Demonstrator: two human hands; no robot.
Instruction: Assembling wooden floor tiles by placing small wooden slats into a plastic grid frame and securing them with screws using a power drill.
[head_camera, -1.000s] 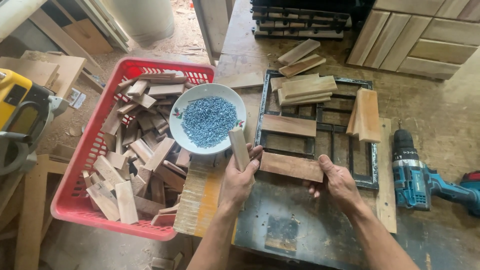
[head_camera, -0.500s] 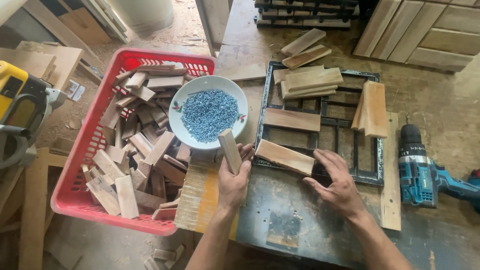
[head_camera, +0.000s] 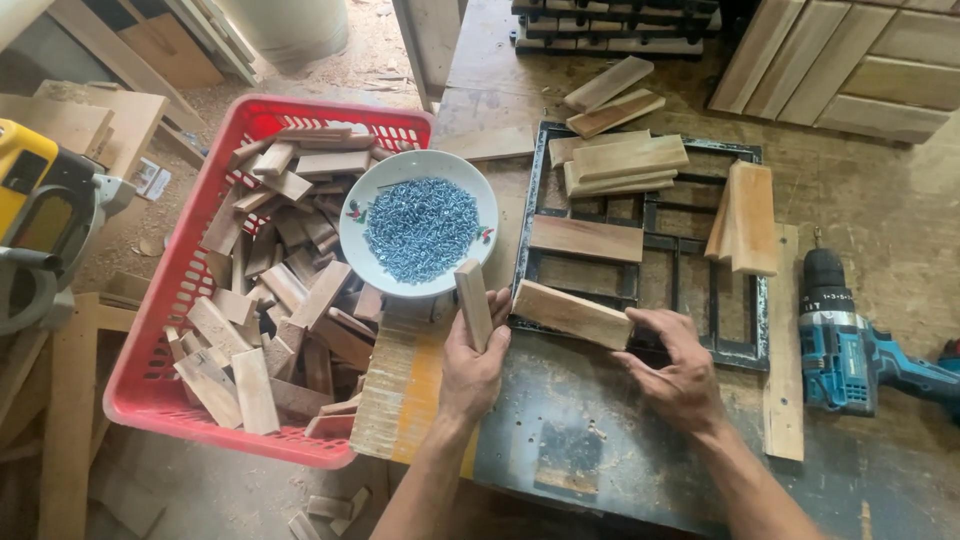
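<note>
1. On the dark worktop (head_camera: 600, 440), scuffed and dusted with sawdust, everything in hand is laid out; pale wooden panels stand at its far right corner.
2. Left of the worktop, a red plastic basket (head_camera: 150, 385) is heaped with short wooden offcuts (head_camera: 270, 310).
3. Across the middle of the worktop lies a black metal frame (head_camera: 690, 245) with open cells. A stack of wooden slats (head_camera: 620, 165) rests on its far edge, a single flat board (head_camera: 585, 238) lies across its left cells, and a few boards lean together on its right side (head_camera: 745, 215).
4. A blue cordless drill (head_camera: 845, 345) lies on the worktop just right of the frame, well apart from both hands.
5. A white bowl (head_camera: 360, 245) full of blue-grey screws (head_camera: 420, 230) sits on the basket's near right corner, partly over the offcuts.
6. The wooden plank (head_camera: 570, 312) lies tilted over the frame's near left corner. The right hand (head_camera: 680, 375) touches its right end, the grip loosely curled there with the fingertips against the wood; whether it actually clamps the plank cannot be told.
7. The left hand (head_camera: 475, 370) has its grip closed around the lower part of a small wooden block (head_camera: 473, 303), held upright just beside the plank's left end and near the bowl's rim.
</note>
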